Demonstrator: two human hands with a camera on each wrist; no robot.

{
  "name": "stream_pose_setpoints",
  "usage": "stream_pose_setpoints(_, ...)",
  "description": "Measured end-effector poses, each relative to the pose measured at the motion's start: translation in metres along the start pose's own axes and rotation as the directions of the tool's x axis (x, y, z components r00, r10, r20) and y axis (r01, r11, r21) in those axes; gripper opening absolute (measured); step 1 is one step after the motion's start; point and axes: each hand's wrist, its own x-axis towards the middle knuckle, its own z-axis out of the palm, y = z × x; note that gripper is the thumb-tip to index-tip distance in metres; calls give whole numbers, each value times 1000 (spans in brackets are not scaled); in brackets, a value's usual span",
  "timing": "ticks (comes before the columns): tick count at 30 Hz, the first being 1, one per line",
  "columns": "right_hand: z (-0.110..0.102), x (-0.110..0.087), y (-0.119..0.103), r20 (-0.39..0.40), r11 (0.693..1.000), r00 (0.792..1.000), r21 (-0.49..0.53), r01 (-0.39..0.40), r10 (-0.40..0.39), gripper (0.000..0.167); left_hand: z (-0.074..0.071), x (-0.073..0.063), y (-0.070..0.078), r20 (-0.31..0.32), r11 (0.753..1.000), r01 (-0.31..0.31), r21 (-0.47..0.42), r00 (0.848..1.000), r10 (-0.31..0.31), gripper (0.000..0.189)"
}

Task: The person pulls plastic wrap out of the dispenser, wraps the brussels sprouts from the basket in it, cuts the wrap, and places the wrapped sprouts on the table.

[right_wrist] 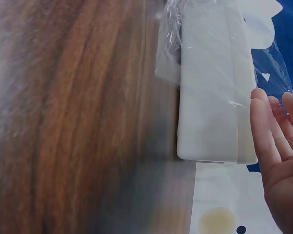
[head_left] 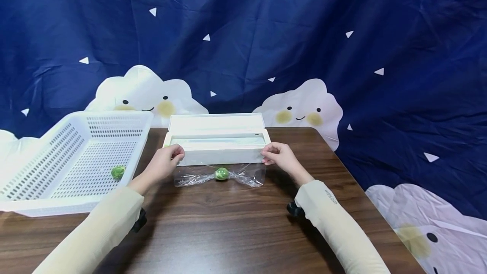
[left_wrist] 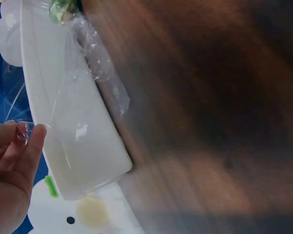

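Note:
A white plastic wrap dispenser box (head_left: 222,156) stands at the back of the table with its lid (head_left: 217,122) raised. Clear plastic wrap (head_left: 190,177) runs down its front and lies on the table. Wrapped in that film, twisted on both sides, is a small green Brussels sprout (head_left: 221,173). At the box's left end my left hand (head_left: 165,162) pinches the film between thumb and fingers. My right hand (head_left: 280,156) pinches the film at the right end. In the right wrist view, the plastic wrap (right_wrist: 278,73) stretches to the thumb and fingertips.
On the left stands a white perforated basket (head_left: 138,151) holding another Brussels sprout (head_left: 118,172). A green tab (left_wrist: 51,186) shows at the box's left end. Behind the wooden table (head_left: 213,231) hangs a blue curtain (head_left: 243,33) printed with clouds.

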Motion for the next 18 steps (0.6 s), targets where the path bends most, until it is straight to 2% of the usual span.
stream_pose_setpoints(5,-3,-8,0,34,1000,999,-2,-5,5,16,-1,-11,-2,5,1000,-12,-5,1000,12,9)
stream_pose_setpoints(10,-6,-17,3,80,998,996,-43,40,-37,15,0,-21,-5,30,999,-37,-13,999,37,12)
stream_pose_setpoints(18,-9,-29,7,164,969,979,-193,152,-121,7,4,-35,-8,56,987,-160,11,986,159,13)
